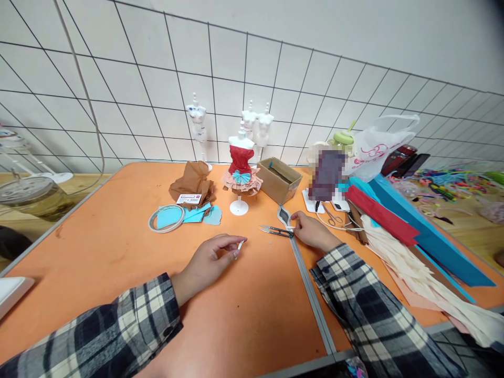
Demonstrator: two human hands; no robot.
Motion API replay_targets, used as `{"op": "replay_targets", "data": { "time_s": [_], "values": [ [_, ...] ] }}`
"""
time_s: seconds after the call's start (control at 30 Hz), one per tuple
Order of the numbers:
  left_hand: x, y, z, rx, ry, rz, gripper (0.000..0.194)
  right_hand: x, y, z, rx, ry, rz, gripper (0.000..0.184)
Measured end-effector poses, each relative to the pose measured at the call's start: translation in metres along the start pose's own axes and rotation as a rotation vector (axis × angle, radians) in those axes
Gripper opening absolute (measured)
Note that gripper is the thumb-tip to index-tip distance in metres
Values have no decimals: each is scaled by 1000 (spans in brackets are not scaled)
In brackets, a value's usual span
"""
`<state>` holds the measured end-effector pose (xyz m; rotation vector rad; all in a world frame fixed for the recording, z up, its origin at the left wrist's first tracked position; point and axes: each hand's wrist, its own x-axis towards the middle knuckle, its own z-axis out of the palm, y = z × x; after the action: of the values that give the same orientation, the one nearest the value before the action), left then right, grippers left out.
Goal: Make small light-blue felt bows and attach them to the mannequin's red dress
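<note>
My left hand (pixel 212 262) is closed in a pinch above the orange table, with a small white strip (pixel 241 244) between thumb and fingers. Over by the metal seam, my right hand (pixel 313 231) has its fingers drawn together beside the thread snips (pixel 277 231); a small white bit shows at the fingertips, too small to name. The snips lie with their blades pointing left. Beyond both hands stands a miniature dress form (pixel 241 155) in a red bodice, a frilled pink skirt and a light-blue fan-shaped bow (pixel 241 177).
Behind are more white dress forms (pixel 197 118) and a cardboard box (pixel 279 181). Left of the dressed form lie brown paper (pixel 192 181), blue scraps (pixel 212 216) and a tape roll (pixel 166 218). On the right are scissors (pixel 334 218), a cable and long paper strips (pixel 381 215).
</note>
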<state>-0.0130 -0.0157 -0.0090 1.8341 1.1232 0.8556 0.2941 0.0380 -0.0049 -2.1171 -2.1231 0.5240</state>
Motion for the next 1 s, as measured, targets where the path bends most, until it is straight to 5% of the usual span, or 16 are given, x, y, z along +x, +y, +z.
{"op": "replay_targets", "data": {
  "time_s": [0.2,0.3,0.47,0.63,0.83,1.0],
  "values": [
    [0,1,1,-23,-8,-9,32,-7,-8,-12,-193,24,151,55],
    [0,1,0,-73,6,-28,35,-12,-6,-16,-153,163,127,55],
    [0,0,2,-301,-22,-95,44,-30,-36,-5,47,668,-324,27],
    [0,-2,6,-765,-90,-132,57,-52,-81,24,-37,728,-934,15],
    [-3,5,5,-982,-117,-178,53,-55,-88,29,-111,791,-1004,9],
    [-3,5,4,-959,-166,-156,57,-55,-85,29,-43,790,-970,8]
  ]
}}
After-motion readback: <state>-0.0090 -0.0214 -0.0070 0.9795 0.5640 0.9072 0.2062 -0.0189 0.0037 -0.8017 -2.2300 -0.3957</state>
